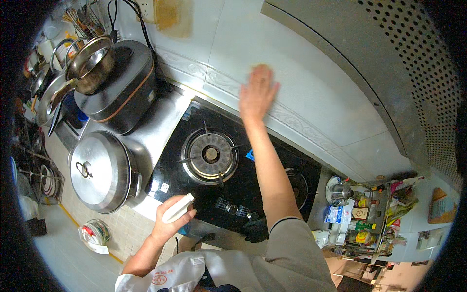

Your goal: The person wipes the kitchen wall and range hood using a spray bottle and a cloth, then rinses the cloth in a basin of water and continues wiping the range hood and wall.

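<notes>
My right hand (258, 93), blurred, is spread at the white tiled wall (237, 43) above the relief border tiles (303, 120). Nothing shows in it, though its palm side is hidden. In my left hand (167, 219) is a white plastic object (178, 209), perhaps the head of a spray bottle; its lower part is hidden. This hand is over the front edge of a black gas cooktop (164, 171). Beneath my right forearm, a blue packet (250, 155) is partly visible between the left burner (211, 154) and the mostly covered right burner (297, 188).
Left of the cooktop stand a lidded steel pot (100, 171) and a dark rice cooker (116, 87) with metal pans (91, 65) on it. A perforated range hood (386, 54) overhangs the right. Bottles and packets crowd a rack (361, 222). Control knobs (232, 209) line the cooktop's front.
</notes>
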{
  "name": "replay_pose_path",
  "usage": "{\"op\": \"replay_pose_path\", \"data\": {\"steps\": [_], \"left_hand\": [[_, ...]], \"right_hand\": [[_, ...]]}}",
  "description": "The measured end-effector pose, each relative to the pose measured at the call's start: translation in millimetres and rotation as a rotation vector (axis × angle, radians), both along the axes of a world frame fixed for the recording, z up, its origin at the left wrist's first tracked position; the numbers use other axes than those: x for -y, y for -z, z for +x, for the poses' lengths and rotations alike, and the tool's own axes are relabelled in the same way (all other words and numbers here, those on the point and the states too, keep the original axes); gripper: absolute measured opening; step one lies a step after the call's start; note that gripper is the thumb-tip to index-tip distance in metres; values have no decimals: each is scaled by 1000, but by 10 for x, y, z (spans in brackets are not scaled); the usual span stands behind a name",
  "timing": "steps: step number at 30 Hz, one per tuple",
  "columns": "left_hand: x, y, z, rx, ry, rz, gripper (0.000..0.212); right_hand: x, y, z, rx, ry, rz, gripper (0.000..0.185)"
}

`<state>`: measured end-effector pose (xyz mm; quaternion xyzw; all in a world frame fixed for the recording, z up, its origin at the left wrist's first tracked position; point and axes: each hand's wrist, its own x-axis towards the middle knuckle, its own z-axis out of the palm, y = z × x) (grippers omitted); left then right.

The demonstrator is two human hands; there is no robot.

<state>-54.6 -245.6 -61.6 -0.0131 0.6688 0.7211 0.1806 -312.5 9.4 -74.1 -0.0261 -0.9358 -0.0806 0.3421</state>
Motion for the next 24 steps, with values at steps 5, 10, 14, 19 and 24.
{"op": "replay_pose_path", "data": {"steps": [5, 10, 14, 19, 24], "left_hand": [[84, 97, 36, -77, -50, -35, 32], [129, 165, 79, -11, -63, 23, 32], [154, 169, 70, -9, -22, 85, 32], [221, 140, 31, -36, -12, 38, 32], [277, 163, 22, 10, -31, 89, 32]], "right_hand": [[283, 366, -183, 221, -174, 470, 59], [-406, 540, 195, 330, -202, 382, 59], [-600, 570, 419, 364, -75, 565, 58], [-13, 503, 151, 341, -103, 602, 62], [-447, 698, 328, 398, -106, 493, 65]]}}
